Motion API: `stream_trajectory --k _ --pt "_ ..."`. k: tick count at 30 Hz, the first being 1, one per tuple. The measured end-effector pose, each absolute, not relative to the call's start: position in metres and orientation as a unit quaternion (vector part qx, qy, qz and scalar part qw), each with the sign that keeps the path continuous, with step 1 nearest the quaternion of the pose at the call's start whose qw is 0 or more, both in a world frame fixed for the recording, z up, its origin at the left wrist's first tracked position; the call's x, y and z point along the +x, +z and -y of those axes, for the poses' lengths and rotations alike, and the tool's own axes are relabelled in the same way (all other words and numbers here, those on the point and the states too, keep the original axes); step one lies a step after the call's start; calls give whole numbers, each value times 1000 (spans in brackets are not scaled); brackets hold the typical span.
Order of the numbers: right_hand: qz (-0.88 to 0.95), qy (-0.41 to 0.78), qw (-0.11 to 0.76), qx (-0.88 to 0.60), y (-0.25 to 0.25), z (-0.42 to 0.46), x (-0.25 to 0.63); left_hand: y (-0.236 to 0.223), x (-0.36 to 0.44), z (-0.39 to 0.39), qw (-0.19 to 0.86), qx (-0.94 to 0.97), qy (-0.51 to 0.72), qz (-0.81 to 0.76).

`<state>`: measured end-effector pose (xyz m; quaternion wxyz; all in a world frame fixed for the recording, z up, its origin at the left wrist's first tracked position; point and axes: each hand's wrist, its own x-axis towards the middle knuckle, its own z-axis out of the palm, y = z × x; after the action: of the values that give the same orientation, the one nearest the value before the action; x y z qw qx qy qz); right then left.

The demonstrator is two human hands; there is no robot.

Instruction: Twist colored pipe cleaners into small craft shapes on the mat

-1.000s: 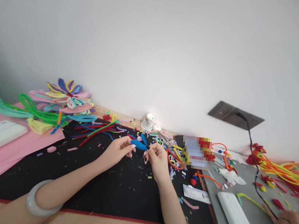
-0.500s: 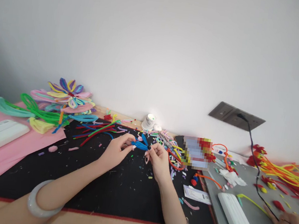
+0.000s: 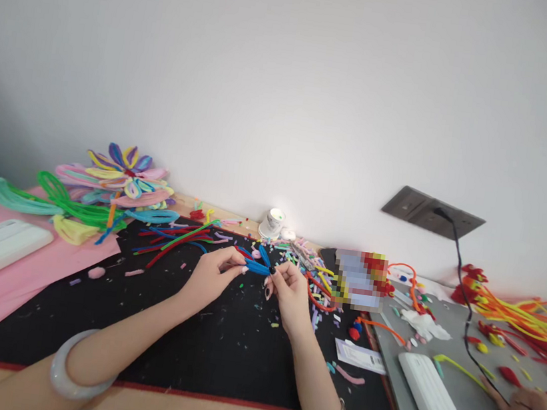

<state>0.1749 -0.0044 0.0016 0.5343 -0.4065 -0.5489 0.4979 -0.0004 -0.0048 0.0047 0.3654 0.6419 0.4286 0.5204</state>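
A looped blue fuzzy-stem piece (image 3: 258,267) spans the gap between two bare hands above the table's black mat (image 3: 173,353), the left hand (image 3: 217,271) pinching one end, the right hand (image 3: 287,291) the other. At the table's back edge stands a white paper cup (image 3: 272,223), its contents too small to identify.

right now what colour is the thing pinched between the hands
Blue, clearest in the head view.
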Motion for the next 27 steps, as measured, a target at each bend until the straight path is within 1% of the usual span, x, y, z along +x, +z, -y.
stream_trajectory --k 10,18,27 --pt "540 501 535 -414 4 5 175 6 0 5 397 616 529 -426" --pt "546 496 528 -419 3 5 176 6 0 4 394 622 519 -435" --pt "550 485 529 -427 4 4 176 3 0 4 408 659 465 -427"
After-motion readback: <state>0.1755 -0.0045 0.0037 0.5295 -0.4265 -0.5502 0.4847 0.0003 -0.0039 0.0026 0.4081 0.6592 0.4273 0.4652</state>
